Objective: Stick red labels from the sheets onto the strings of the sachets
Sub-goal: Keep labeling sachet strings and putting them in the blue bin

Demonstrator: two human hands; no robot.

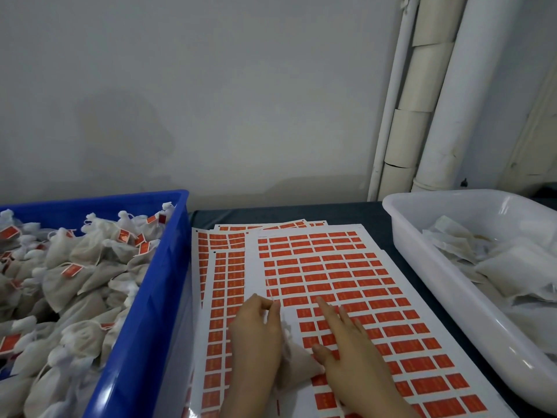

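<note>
On the top sheet [254, 267], my left fingers [262, 304] pinch the string [269, 291] of a sachet [298, 365] lying at its near middle; my right fingers [328, 315], straight and holding nothing, touch red labels [349, 296], and one could fold or miss a slack string.

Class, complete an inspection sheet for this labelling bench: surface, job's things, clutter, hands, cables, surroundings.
Surface: dark table, mostly covered by overlapping label sheets.
Job's things: one sachet on the sheets between the hands; blue crate of labelled sachets left; white tub of plain sachets right.
Clutter: nothing seen.
Hands: left hand pinches the sachet string; right hand flat, fingers straight on the sheets.
Cables: nothing seen.
Surroundings: grey wall, white pipes.
</note>
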